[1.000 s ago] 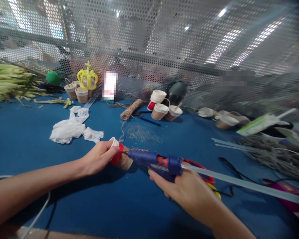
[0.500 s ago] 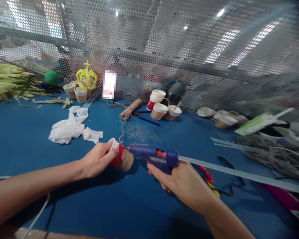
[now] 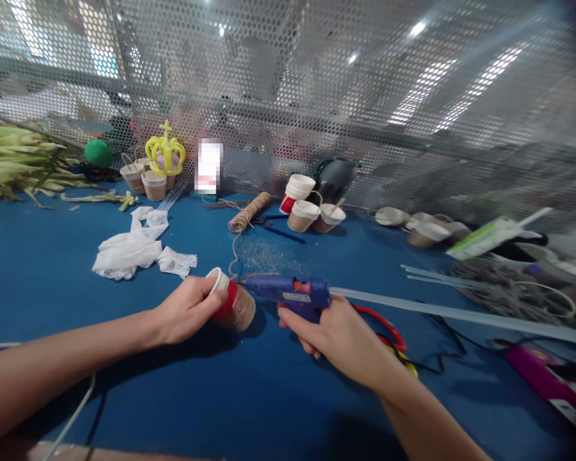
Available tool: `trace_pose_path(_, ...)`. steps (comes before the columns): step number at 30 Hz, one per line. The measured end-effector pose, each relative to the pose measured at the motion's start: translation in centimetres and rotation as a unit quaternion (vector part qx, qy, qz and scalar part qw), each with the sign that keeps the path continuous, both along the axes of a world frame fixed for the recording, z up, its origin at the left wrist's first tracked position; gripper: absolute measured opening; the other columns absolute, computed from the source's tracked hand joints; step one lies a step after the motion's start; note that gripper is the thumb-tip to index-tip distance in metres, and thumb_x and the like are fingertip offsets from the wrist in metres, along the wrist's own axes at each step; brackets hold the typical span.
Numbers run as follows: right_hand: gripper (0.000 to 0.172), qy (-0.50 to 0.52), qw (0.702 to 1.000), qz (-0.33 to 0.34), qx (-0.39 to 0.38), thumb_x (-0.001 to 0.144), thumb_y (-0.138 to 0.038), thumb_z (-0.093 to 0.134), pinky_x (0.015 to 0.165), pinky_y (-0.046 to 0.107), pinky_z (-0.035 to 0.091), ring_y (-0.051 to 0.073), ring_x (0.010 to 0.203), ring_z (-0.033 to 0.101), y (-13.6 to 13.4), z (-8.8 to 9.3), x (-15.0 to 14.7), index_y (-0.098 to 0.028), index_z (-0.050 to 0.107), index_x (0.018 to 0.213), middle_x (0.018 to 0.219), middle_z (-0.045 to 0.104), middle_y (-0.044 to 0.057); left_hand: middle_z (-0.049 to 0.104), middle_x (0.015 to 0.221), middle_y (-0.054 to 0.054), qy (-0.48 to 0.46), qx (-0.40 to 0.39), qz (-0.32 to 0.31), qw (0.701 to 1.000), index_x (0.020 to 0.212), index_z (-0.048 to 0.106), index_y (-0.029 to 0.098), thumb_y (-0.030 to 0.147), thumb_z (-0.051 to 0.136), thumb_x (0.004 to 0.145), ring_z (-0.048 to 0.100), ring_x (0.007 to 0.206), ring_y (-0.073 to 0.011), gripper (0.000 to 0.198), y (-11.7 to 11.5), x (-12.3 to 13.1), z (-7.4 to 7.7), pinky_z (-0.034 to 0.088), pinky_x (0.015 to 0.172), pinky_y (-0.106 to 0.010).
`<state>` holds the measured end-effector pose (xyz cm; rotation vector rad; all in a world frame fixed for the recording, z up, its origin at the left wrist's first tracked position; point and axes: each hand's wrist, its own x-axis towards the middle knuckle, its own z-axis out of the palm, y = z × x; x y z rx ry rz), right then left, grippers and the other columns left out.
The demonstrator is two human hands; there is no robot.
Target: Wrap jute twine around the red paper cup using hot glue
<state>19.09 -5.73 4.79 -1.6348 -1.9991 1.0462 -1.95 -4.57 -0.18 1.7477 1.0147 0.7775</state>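
My left hand (image 3: pixel 189 308) grips a red paper cup (image 3: pixel 226 304) by its white rim; the cup lies tilted, its lower part wrapped in twine (image 3: pixel 242 308). A blue glue gun (image 3: pixel 288 291) is in my right hand (image 3: pixel 326 330), with a long clear glue stick (image 3: pixel 427 310) running out of its back to the right. The gun's nozzle is at the cup, by the border between the red band and the twine. A thin strand leads from the cup back to a twine roll (image 3: pixel 250 211).
White crumpled tissue (image 3: pixel 127 253) lies left of centre. Twine-wrapped cups (image 3: pixel 303 216) stand at the back, beside blue-handled pliers (image 3: pixel 283 232). Red-handled scissors (image 3: pixel 388 330) lie behind my right hand. A yellow crown (image 3: pixel 166 153) and corn husks (image 3: pixel 16 153) are at the back left.
The glue gun and my right hand have shifted slightly left, with the nozzle still at the cup. The view has moved slightly, and my left hand keeps its hold.
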Motion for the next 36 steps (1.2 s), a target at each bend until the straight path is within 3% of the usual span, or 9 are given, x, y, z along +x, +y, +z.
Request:
trace_pose_path(5, 0.026, 0.027, 1.0, 0.004, -0.005, 0.073, -0.038, 0.051, 0.048, 0.022, 0.041, 0.01, 0.042, 0.048, 1.3, 0.6, 1.4, -0.015, 0.055, 0.063, 0.045, 0.05, -0.003, 0.055, 0.066, -0.001, -0.027, -0.015, 0.019, 0.999, 0.073, 0.055, 0.011, 0.037, 0.034, 0.081, 0.048, 0.062, -0.012, 0.035, 0.3, -0.2, 0.0, 0.039, 0.06, -0.021)
trace_pose_path(9, 0.026, 0.016, 0.994, -0.101, 0.033, 0.069, -0.038, 0.058, 0.058, 0.023, 0.041, 0.013, 0.063, 0.054, 3.5, 1.1, 3.3, -0.012, 0.061, 0.073, 0.068, 0.062, 0.004, 0.052, 0.064, 0.0, -0.091, -0.052, 0.068, 0.992, 0.069, 0.053, 0.012, 0.035, 0.04, 0.079, 0.044, 0.058, -0.0099, 0.028, 0.8, -0.5, 0.1, 0.037, 0.057, -0.021)
trace_pose_path(11, 0.025, 0.038, 0.989, -0.14, 0.029, 0.07, -0.037, 0.057, 0.057, 0.022, 0.041, 0.012, 0.063, 0.052, 4.9, 1.1, 4.2, -0.011, 0.061, 0.071, 0.072, 0.062, 0.006, 0.052, 0.063, 0.0, -0.116, -0.072, 0.079, 0.987, 0.07, 0.053, 0.011, 0.034, 0.042, 0.078, 0.044, 0.057, -0.0098, 0.027, 0.9, -0.6, 0.2, 0.037, 0.057, -0.021)
trace_pose_path(14, 0.023, 0.069, 0.983, -0.172, -0.003, 0.073, -0.033, 0.056, 0.05, 0.021, 0.04, 0.007, 0.051, 0.046, 7.0, 0.3, 5.1, -0.011, 0.055, 0.065, 0.067, 0.058, 0.005, 0.053, 0.064, -0.001, -0.134, -0.09, 0.078, 0.984, 0.071, 0.054, 0.011, 0.035, 0.044, 0.077, 0.044, 0.057, -0.0097, 0.027, 0.9, -0.6, 0.3, 0.036, 0.057, -0.021)
trace_pose_path(17, 0.025, 0.062, 0.98, -0.186, -0.033, 0.076, -0.033, 0.054, 0.052, 0.023, 0.043, 0.008, 0.051, 0.048, 8.9, -0.9, 5.6, -0.009, 0.055, 0.068, 0.065, 0.056, 0.005, 0.053, 0.063, 0.0, -0.138, -0.098, 0.067, 0.983, 0.069, 0.054, 0.011, 0.037, 0.045, 0.076, 0.044, 0.056, -0.0093, 0.028, 0.7, -0.6, 0.4, 0.035, 0.056, -0.021)
trace_pose_path(22, 0.027, 0.01, 0.974, -0.216, -0.062, 0.083, -0.029, 0.046, 0.071, 0.035, 0.046, 0.016, 0.084, 0.055, 11.4, -3.0, 5.9, -0.014, 0.05, 0.105, 0.103, 0.054, 0.007, 0.053, 0.062, 0.001, -0.149, -0.102, 0.059, 0.982, 0.072, 0.056, 0.011, 0.035, 0.046, 0.076, 0.043, 0.057, -0.0092, 0.027, 0.4, -0.5, 0.1, 0.034, 0.056, -0.02)
trace_pose_path(27, 0.029, -0.057, 0.971, -0.23, -0.043, 0.083, -0.028, 0.047, 0.074, 0.037, 0.046, 0.017, 0.089, 0.054, 12.2, -3.8, 5.6, -0.015, 0.048, 0.109, 0.108, 0.052, 0.007, 0.054, 0.064, 0.0, -0.147, -0.112, 0.05, 0.982, 0.075, 0.058, 0.011, 0.037, 0.046, 0.076, 0.044, 0.056, -0.0097, 0.028, 0.5, -0.6, -0.1, 0.035, 0.056, -0.02)
trace_pose_path(32, 0.027, -0.086, 0.976, -0.198, 0.03, 0.081, -0.031, 0.048, 0.082, 0.036, 0.038, 0.027, 0.101, 0.049, 10.4, -2.0, 3.8, -0.009, 0.061, 0.088, 0.102, 0.056, 0.016, 0.054, 0.065, 0.0, -0.143, -0.098, 0.029, 0.984, 0.073, 0.057, 0.012, 0.037, 0.045, 0.078, 0.045, 0.059, -0.0097, 0.029, 0.1, -0.6, 0.2, 0.036, 0.058, -0.02)
trace_pose_path(36, 0.041, -0.02, 0.999, -0.046, 0.008, 0.08, -0.045, 0.041, 0.079, 0.035, 0.038, 0.024, 0.09, 0.055, 6.9, -0.8, 0.1, -0.014, 0.067, 0.073, 0.086, 0.065, 0.011, 0.054, 0.069, 0.0, -0.125, -0.082, 0.005, 0.989, 0.075, 0.056, 0.012, 0.037, 0.042, 0.079, 0.044, 0.061, -0.0102, 0.029, -0.4, -0.3, 0.7, 0.036, 0.058, -0.019)
